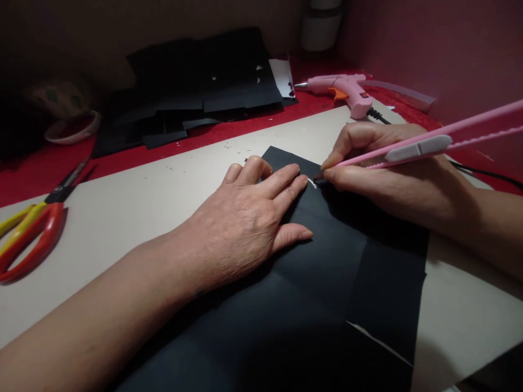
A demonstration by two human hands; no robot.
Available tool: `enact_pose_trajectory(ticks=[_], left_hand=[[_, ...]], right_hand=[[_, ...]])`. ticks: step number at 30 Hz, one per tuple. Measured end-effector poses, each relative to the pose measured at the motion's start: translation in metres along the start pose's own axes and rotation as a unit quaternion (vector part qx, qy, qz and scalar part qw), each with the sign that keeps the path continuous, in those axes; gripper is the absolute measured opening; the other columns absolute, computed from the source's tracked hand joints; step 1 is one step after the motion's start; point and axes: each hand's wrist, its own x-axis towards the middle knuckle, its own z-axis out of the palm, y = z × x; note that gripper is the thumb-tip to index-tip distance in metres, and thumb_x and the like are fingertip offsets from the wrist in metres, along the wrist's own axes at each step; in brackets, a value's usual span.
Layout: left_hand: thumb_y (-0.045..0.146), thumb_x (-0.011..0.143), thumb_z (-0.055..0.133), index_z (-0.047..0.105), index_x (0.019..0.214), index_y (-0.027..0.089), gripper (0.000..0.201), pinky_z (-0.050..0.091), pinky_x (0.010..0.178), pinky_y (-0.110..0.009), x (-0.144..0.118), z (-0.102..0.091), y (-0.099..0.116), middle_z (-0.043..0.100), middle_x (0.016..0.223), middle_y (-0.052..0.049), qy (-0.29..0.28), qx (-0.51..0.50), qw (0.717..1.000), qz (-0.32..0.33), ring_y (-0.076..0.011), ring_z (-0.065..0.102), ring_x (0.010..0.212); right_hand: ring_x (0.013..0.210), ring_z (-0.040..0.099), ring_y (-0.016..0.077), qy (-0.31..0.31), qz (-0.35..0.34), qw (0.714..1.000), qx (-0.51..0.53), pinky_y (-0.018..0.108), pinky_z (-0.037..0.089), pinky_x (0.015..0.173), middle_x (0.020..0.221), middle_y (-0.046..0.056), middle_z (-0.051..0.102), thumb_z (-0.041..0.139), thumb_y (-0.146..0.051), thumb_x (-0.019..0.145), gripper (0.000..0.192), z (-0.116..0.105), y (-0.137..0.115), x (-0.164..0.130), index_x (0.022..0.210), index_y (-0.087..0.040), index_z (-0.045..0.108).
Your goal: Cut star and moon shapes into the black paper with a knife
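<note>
A black paper sheet [327, 283] lies on a beige board [143, 201], folded with a crease down its middle. My left hand [249, 212] presses flat on the sheet's far left part, fingers spread. My right hand [388, 169] grips a pink utility knife [425, 146] like a pen. Its blade tip touches the paper just past my left fingertips, where a short pale cut mark [312, 183] shows.
Red-and-yellow scissors [32, 228] lie at the board's left edge. A pink glue gun [347, 92] with its black cord rests at the back right on red cloth. A pile of black paper sheets [196, 81] sits behind. A white cylinder [321, 27] stands at the back.
</note>
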Motion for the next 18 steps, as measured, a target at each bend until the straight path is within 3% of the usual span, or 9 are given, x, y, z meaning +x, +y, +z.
enact_pose_trajectory(ticks=[18], left_hand=[[0.055, 0.100, 0.047, 0.050, 0.146, 0.006, 0.067, 0.042, 0.100, -0.060, -0.0002, 0.0017, -0.0003, 0.054, 0.148, -0.014, 0.010, -0.001, 1.000, 0.003, -0.0381, 0.049, 0.111]], right_hand=[[0.054, 0.045, 0.0055, -0.002, 0.033, 0.997, 0.068, 0.022, 0.029, 0.042, 0.060, -0.005, 0.056, 0.064, -0.009, 0.076, 0.013, 0.0001, 0.0021, -0.0013, 0.068, -0.019, 0.062]])
